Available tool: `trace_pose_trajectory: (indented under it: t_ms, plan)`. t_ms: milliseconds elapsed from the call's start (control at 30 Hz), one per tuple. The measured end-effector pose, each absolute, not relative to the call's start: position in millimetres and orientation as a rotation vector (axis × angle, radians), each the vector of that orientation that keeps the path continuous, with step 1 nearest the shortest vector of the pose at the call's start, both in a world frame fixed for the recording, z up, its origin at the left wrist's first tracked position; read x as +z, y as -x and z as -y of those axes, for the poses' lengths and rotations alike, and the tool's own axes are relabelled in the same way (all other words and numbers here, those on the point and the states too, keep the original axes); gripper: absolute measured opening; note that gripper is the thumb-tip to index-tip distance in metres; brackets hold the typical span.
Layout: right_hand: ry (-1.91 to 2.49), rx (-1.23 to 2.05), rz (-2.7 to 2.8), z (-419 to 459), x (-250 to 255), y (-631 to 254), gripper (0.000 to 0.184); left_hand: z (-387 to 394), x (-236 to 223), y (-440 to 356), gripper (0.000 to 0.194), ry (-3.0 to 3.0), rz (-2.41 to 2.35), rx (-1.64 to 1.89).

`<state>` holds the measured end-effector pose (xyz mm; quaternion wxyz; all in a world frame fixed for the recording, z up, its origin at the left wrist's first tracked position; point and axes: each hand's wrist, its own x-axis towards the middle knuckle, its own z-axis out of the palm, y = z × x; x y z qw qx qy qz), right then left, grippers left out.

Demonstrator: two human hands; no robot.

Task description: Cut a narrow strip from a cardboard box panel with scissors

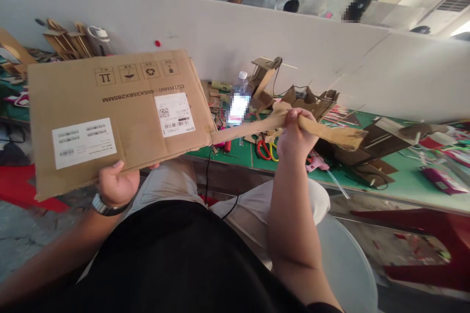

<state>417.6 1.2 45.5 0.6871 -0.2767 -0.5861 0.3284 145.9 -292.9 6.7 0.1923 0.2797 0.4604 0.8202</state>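
Note:
A large brown cardboard sheet (110, 112) with two white labels and printed symbols is held in front of me. My left hand (115, 183), with a watch on its wrist, grips the sheet's lower edge, fingers closed on it. My right hand (293, 137) is closed in a fist round a long brown strip (330, 133) that runs from the sheet's right edge out to the right. The strip is torn and ragged at its far end.
A green-topped workbench (404, 176) carries cardboard models (378, 144), a water bottle (239, 98), scissors with red and yellow handles (265, 149), a pink glue gun (317, 162) and a black cable. A white partition (257, 39) backs it. Red stools stand at the right.

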Motion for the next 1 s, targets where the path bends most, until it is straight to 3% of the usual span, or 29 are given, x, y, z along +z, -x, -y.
trace_pose_trajectory:
  t_ms: [167, 433, 667, 800, 1000]
  plan:
    - [0.610, 0.747, 1.209, -10, 46, -422, 0.035, 302, 10, -123, 0.030, -1.006, -1.214, 2.097]
    - [0.432, 1.291, 1.160, 15, 47, -399, 0.052, 302, 12, -124, 0.036, -0.965, -1.233, 2.200]
    - [0.037, 1.522, 1.431, 49, 43, -379, 0.081, 298, 9, -129, 0.028, -0.811, -1.224, 2.306]
    - [-0.043, 1.640, 1.788, 70, 36, -377, 0.077, 296, 10, -130, 0.029, -0.734, -1.207, 2.364]
    - [-0.187, 1.930, 2.271, 85, 34, -372, 0.058, 296, 8, -125, 0.029, -0.677, -1.264, 2.411]
